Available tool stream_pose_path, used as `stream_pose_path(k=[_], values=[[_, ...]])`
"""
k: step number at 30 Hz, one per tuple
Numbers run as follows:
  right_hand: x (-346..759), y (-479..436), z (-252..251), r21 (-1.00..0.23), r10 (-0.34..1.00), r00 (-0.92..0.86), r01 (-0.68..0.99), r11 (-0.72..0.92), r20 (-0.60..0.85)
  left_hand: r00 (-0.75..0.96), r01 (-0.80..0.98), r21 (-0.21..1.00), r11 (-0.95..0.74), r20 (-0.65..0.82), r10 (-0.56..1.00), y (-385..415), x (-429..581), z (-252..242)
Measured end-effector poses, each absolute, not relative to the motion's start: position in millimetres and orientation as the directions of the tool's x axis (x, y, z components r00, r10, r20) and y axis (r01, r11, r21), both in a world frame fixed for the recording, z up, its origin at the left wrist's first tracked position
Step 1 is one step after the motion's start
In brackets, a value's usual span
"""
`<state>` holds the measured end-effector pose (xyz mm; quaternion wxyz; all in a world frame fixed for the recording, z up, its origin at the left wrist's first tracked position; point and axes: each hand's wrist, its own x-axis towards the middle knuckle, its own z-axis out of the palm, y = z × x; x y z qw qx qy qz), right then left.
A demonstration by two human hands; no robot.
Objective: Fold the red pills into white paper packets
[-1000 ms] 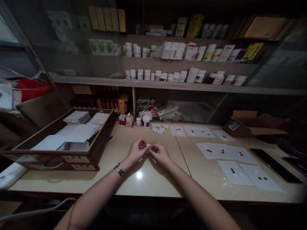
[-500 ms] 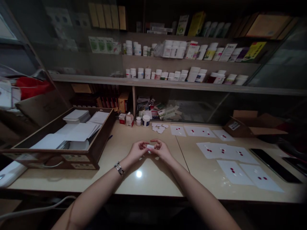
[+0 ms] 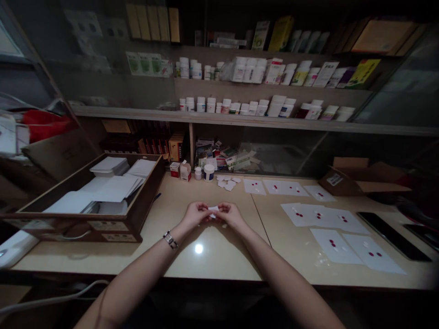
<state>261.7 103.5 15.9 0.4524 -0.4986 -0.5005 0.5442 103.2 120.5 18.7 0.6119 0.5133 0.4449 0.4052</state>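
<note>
My left hand and my right hand meet over the table, both pinching a small folded white paper between thumbs and fingers. One end of the paper is in each hand, and the fingers hide part of it. Behind my hands lies a small pile of folded white paper packets. Over on the right, several flat white paper sheets lie in rows, each with red tablets and white tablets on it.
A wooden drawer holding stacks of white paper stands at the left. Small boxes and white bottles line the table's back edge. A black phone lies far right, near an open cardboard box. Medicine shelves rise behind.
My right fingers, partly stretched out before, have closed in on the paper. The paper now looks more spread between my hands, and its reddish patch no longer shows. Everything else stays put.
</note>
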Motion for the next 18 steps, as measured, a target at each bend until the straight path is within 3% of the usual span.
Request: stream_pose_path(k=[4, 9, 18], values=[[262.9, 107.3, 11.8, -0.99, 0.987, -0.108, -0.056, -0.128, -0.121, 0.271, -0.095, 0.988, 0.12, -0.09, 0.958, 124.3, 101.4, 13.9], [262.4, 109.2, 7.5, -0.988, 0.987, -0.093, -0.064, -0.141, -0.135, 0.317, -0.055, 0.98, 0.191, -0.164, 0.934, 125.2, 102.5, 10.6], [258.7, 102.8, 16.9, -0.989, 0.989, -0.093, -0.085, -0.12, -0.112, 0.301, -0.149, 0.961, 0.232, -0.179, 0.937, 123.6, 100.7, 10.6]])
